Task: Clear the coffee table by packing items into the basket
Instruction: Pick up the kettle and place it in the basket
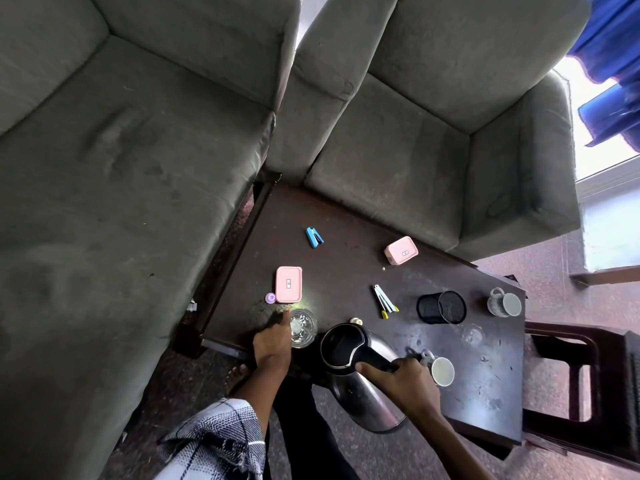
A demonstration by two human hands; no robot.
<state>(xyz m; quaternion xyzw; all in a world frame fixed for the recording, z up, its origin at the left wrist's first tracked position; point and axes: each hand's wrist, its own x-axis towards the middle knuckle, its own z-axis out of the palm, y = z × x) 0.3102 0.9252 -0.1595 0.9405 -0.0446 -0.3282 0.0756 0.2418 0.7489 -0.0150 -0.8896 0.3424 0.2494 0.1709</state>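
Observation:
My right hand [403, 382] grips the black handle of a steel kettle [360, 375] at the near edge of the dark coffee table [339, 258]. My left hand [273, 341] holds a clear drinking glass [303, 327] standing beside the kettle. Spread over the table are a pink lidded box [289, 284], a second pink box [401, 250], a blue stapler [314, 236], a small purple cap [270, 298], a nail clipper [384, 301], a black mesh pen holder [441, 307] lying on its side, a grey mug [504, 303], a white cup [442, 371] and another clear glass [471, 336]. No basket is in view.
A grey sofa [114, 161] borders the table on the left and a grey armchair [433, 140] stands behind it. A dark wooden stool [588, 379] sits to the right. My foot [237, 374] is on the floor near the table corner.

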